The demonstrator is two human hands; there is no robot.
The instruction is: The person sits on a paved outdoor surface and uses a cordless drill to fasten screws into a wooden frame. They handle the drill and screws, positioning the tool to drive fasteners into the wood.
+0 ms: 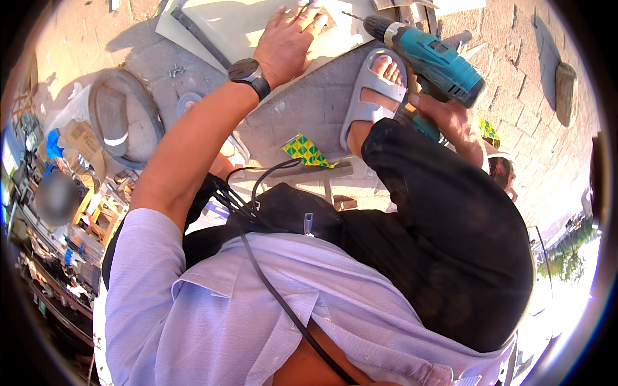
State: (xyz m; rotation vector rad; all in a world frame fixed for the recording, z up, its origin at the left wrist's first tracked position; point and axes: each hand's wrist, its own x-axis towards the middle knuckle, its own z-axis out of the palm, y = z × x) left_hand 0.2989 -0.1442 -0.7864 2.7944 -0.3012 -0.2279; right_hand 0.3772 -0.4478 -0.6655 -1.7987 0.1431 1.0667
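Observation:
My left hand lies flat, fingers spread, on a pale board lying on the paved ground. A black watch sits on that wrist. My right hand grips the handle of a teal cordless drill, whose bit points left toward the board near my left fingertips. My foot in a grey slide sandal rests just below the drill, beside the board's edge. My dark-trousered knee fills the right middle.
A grey round lid or pan lies on the paving at left. A cluttered stall with tools and boxes lines the left edge. A stone sits far right. A yellow-green patterned scrap lies near my foot.

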